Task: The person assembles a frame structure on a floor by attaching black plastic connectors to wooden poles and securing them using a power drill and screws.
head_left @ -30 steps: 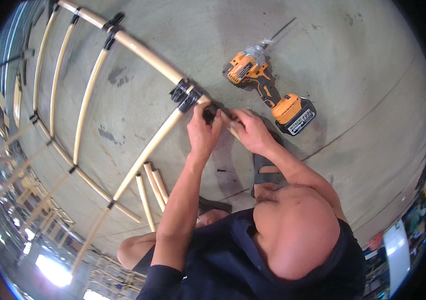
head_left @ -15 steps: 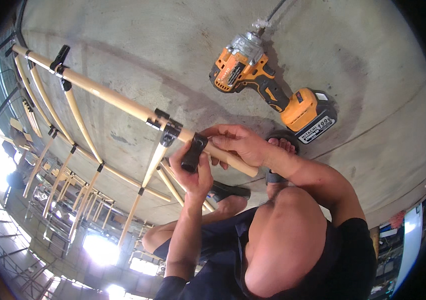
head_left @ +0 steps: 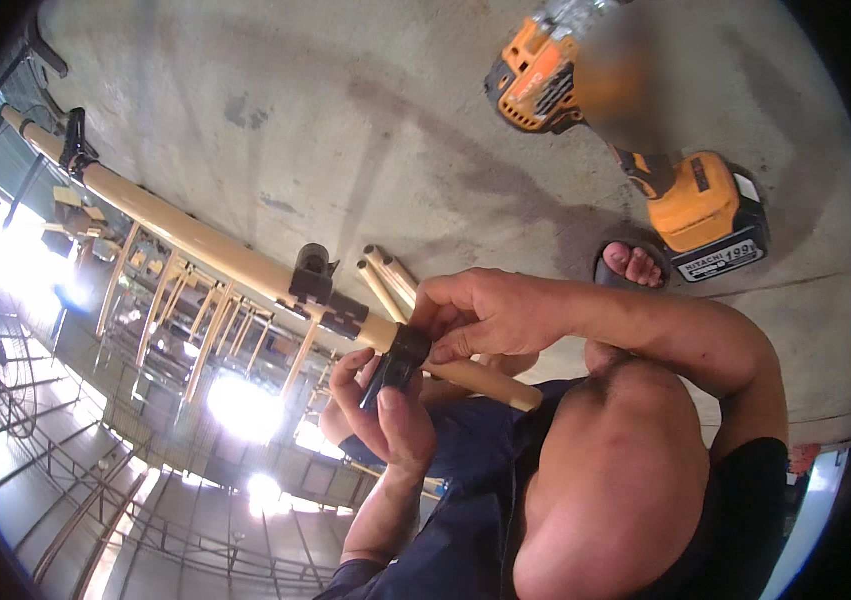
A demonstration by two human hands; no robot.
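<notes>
A long tan pipe (head_left: 186,232) slants from the far left down to my lap. Around it near the close end sits a black pipe joint (head_left: 407,355), with a part sticking out below the pipe. My left hand (head_left: 396,415) holds that part from below between thumb and fingers. From the other side my right hand (head_left: 491,312) closes its bent fingers and thumb at the joint's edge, over the pipe. Farther along the pipe are a second black joint (head_left: 314,276) and, near its far end, a third black joint (head_left: 76,152).
An orange and black cordless power tool (head_left: 703,205) lies on the concrete floor (head_left: 506,170) at the upper right, partly blurred. My sandalled foot (head_left: 632,266) is just beside its battery. Loose tan pipe ends (head_left: 386,280) show behind the joint, and tan pipe frames (head_left: 211,325) stand at left.
The view has tilted, and the power tool shows farther right. The pipe has been rolled or raised, its middle joint now pointing up. Both hands stay at the near joint, the left lower on it.
</notes>
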